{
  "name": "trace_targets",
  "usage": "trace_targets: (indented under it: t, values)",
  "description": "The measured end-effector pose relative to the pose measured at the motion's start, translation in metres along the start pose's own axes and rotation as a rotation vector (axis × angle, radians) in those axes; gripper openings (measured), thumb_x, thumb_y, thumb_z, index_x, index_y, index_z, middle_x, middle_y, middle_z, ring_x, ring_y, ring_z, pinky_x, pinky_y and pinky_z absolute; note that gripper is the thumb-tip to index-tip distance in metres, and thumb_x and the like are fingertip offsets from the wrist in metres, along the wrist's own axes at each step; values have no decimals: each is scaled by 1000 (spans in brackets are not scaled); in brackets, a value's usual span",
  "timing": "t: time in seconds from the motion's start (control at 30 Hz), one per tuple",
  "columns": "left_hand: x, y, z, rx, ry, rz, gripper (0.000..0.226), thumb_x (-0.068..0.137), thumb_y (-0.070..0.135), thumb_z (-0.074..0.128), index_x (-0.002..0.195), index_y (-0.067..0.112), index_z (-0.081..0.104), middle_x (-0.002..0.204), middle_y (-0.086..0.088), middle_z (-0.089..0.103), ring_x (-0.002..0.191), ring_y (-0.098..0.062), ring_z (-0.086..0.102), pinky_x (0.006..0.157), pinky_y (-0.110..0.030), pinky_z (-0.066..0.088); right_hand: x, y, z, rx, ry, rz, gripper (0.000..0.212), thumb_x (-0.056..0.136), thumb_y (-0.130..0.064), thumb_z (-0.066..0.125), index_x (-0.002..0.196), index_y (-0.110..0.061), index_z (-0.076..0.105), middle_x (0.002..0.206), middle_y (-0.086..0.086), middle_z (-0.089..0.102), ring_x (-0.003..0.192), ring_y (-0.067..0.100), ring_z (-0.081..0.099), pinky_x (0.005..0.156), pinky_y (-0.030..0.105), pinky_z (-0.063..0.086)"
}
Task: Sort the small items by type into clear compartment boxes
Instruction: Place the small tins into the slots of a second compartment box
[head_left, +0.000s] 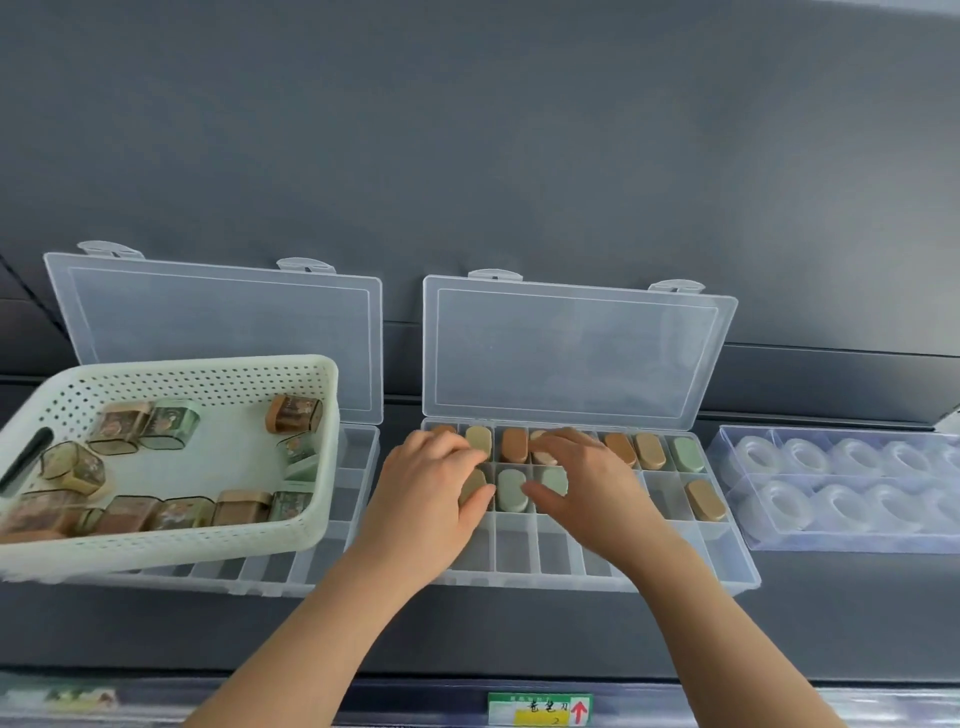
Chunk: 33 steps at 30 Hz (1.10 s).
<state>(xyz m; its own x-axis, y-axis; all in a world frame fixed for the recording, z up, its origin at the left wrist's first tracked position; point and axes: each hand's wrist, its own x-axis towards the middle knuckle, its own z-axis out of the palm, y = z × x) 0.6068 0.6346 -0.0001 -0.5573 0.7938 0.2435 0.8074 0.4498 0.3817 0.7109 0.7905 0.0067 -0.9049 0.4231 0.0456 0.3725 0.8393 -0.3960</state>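
A clear compartment box (727, 566) lies open on the dark shelf, its lid (571, 353) leaning back. Small oval tins, brown (514, 445) and pale green (688, 454), stand in its back two rows. My left hand (431, 488) is over the box's left end, fingers curled round a pale green tin (472, 488) in the second row. My right hand (582, 478) reaches over the middle compartments, fingertips on a tin (543, 457) in the back row; how it holds it is unclear. A white perforated basket (171, 545) at left holds several patterned tins (293, 414).
The basket sits on top of a second open clear compartment box (311, 566), whose lid (218, 322) leans on the back wall. A clear tray (852, 540) of tape rolls lies at the right. A green and yellow price label (540, 709) is on the shelf's front edge.
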Motion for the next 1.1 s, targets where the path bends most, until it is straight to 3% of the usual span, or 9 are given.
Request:
trace_targets:
  t: [0.17,0.3,0.5,0.63,0.8,0.9,1.0,1.1]
  values:
    - [-11,-22,-53,32,149,12,32,89,35,62,116,19,67,111,6,63,106,-18,53,90,-32,39,15,-55,-12,60,49,-118,39,91,-37,59,128,-24,57,132,-9,57,109,12,60,88,17,43]
    - [-27,-71,-96,111,174,-70,33,90,37,59,117,19,66,113,5,62,108,-20,52,94,-34,39,34,-102,-9,99,29,-192,41,93,-36,57,132,-25,54,137,-9,53,114,13,58,91,17,42]
    - [-44,-165,-140,191,72,-260,42,91,37,57,130,20,58,130,4,55,122,-17,44,104,-33,33,66,-164,17,101,-37,-265,44,93,-33,58,135,-22,51,137,-7,53,111,12,58,93,20,41]
    - [-37,-221,-145,222,-88,-307,48,92,37,58,136,20,51,138,4,49,126,-16,42,107,-32,34,85,-198,35,85,-108,-226,44,93,-31,58,135,-21,52,136,-4,54,117,16,54,97,25,44]
    - [-20,-253,-142,296,-295,-237,48,87,38,64,128,17,53,126,2,52,117,-16,47,100,-31,40,106,-223,58,53,-186,-117,28,91,-25,57,117,-16,60,121,0,59,95,21,61,79,30,52]
    - [-12,-263,-141,315,-347,-199,51,82,43,67,124,19,56,118,3,52,111,-16,47,96,-30,41,122,-227,75,6,-221,-61,10,87,-20,55,92,-13,58,97,1,59,68,13,52,59,23,46]
    - [-13,-268,-143,216,-378,-204,56,78,46,71,126,20,54,120,4,50,112,-15,46,96,-28,39,135,-229,86,-27,-244,-16,7,85,-19,57,85,-12,54,89,2,58,69,16,51,61,24,46]
    - [-21,-270,-149,39,-343,-235,45,81,40,70,118,23,50,117,9,51,105,-11,49,88,-26,42,142,-231,91,-39,-245,13,7,82,-16,59,80,-15,52,83,0,55,67,16,50,57,20,40]
